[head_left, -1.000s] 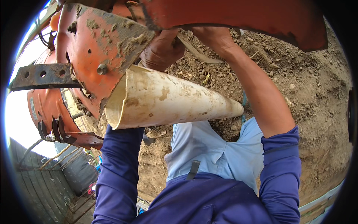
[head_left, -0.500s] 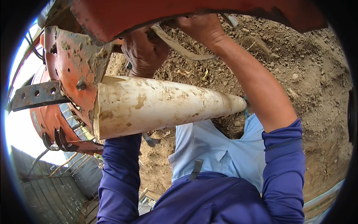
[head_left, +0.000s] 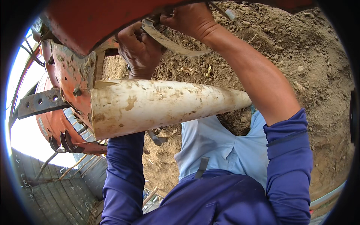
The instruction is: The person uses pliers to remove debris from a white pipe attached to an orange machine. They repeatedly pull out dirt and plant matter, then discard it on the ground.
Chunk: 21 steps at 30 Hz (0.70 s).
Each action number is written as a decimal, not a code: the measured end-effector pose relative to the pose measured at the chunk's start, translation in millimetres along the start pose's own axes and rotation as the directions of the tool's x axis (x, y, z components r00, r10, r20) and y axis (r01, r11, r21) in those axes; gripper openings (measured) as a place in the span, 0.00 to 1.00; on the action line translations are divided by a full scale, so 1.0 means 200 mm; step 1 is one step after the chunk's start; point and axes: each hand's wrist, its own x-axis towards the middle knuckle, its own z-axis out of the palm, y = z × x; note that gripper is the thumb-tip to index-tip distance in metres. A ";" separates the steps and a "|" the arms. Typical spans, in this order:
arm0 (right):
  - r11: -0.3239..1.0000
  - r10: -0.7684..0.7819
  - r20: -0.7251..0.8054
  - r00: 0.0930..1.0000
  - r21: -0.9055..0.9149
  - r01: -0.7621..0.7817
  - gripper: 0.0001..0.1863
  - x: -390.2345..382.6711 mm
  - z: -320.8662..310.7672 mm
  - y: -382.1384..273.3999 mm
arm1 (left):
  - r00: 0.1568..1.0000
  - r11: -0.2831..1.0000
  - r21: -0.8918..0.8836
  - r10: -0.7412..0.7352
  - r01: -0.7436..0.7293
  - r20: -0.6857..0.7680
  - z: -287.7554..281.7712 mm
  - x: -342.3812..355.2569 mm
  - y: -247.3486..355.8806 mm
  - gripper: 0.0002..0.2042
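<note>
My left hand [head_left: 139, 50] reaches up behind a mud-stained white pipe [head_left: 168, 99], which crosses over my left forearm. Its fingers are curled in beneath the red metal cover [head_left: 101, 22], and whatever they grip cannot be made out. Close by on its right, my right hand [head_left: 190, 20] is also closed, with the fingertips partly hidden by the cover's edge. Between the hands a curved, dirt-coated metal blade [head_left: 174, 45] sweeps down to the right. The pipe's wide end rests against or beside an orange-red machine plate [head_left: 71, 71]; its far end passes behind my right forearm.
A flat metal bar with holes [head_left: 41, 102] juts left from the plate. More curved blades [head_left: 67, 142] sit on the lower machine part. Another bent metal strip [head_left: 156, 138] hangs below the pipe. Loose, clodded soil [head_left: 300, 67] spreads around; a dark sheet wall [head_left: 52, 183] stands lower left.
The view has shifted a little, so machine, pipe and hands appear farther left and the cover higher. My left hand has turned slightly, showing more of its curled fingers. Both hands stay by the curved blade.
</note>
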 end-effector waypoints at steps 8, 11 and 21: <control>0.973 -0.059 -0.057 0.997 -0.229 0.044 0.22 -0.08 -0.02 0.04 | 0.992 0.983 -0.133 -0.122 0.125 0.033 -0.03 0.03 0.06 0.16; 0.946 0.156 0.041 0.987 0.283 -0.161 0.23 -0.11 -0.02 0.03 | 0.993 0.991 -0.078 -0.107 0.110 0.045 -0.05 0.05 0.08 0.16; 0.936 0.020 0.038 0.999 -0.352 -0.005 0.22 -0.09 -0.09 -0.01 | 0.996 0.994 -0.071 -0.082 0.084 0.028 -0.03 0.02 0.04 0.18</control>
